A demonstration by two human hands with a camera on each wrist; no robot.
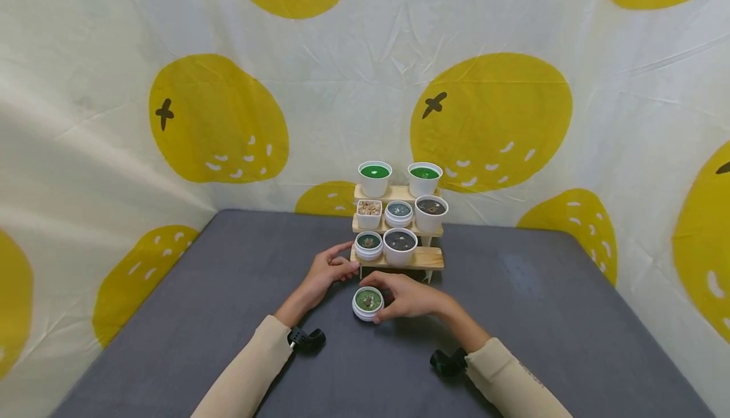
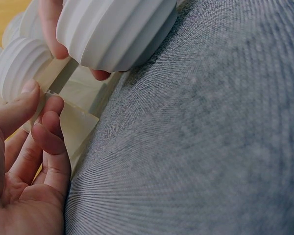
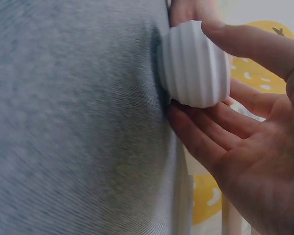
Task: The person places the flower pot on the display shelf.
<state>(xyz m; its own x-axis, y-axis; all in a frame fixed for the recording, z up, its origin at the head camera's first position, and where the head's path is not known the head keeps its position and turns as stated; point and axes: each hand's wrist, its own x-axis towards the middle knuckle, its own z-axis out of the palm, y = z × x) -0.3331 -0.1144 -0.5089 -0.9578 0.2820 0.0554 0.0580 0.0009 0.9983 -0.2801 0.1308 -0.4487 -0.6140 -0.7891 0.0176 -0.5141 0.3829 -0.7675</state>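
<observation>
In the head view my right hand (image 1: 406, 296) grips a small white ribbed pot (image 1: 367, 304) with a speckled green top, thumb on one side and fingers on the other. The pot (image 3: 198, 66) is at the table surface in the right wrist view. With thumb and fingertips, my left hand (image 1: 327, 272) pinches the front left edge of a wooden tiered stand (image 1: 428, 258). The left wrist view shows this pinch of the left hand (image 2: 32, 166) at the stand's lower step, below another ribbed white pot (image 2: 22, 66).
Several white cups fill the stand's three steps: two green-topped cups (image 1: 374, 178) (image 1: 424, 179) on top, a square cup (image 1: 369, 213) of tan bits in the middle, and a dark-topped cup (image 1: 400, 246) below. A grey cloth (image 1: 256, 266) covers the table; a patterned curtain (image 1: 353, 88) hangs behind.
</observation>
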